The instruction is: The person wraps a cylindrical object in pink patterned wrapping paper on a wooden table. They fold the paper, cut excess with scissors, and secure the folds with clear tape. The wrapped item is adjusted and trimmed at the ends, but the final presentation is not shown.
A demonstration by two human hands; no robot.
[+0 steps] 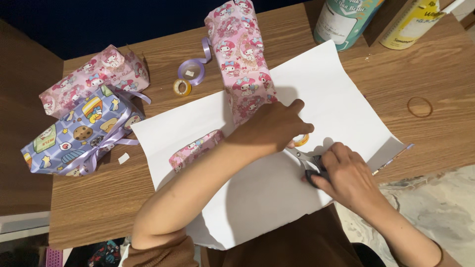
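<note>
A large white sheet of paper lies face down on the wooden table. My left hand reaches across it and pinches a small orange roll of tape. My right hand grips black-handled scissors, whose blades point toward the tape. A tall box wrapped in pink cartoon paper stands on the sheet's far edge, just behind my left hand. A narrow strip of pink wrapping lies on the sheet by my left forearm.
Two wrapped gifts sit at the left: a pink one and a purple one with a lilac bow. Lilac ribbon and a yellow tape roll lie near them. Two canisters stand far right; a rubber band lies beyond.
</note>
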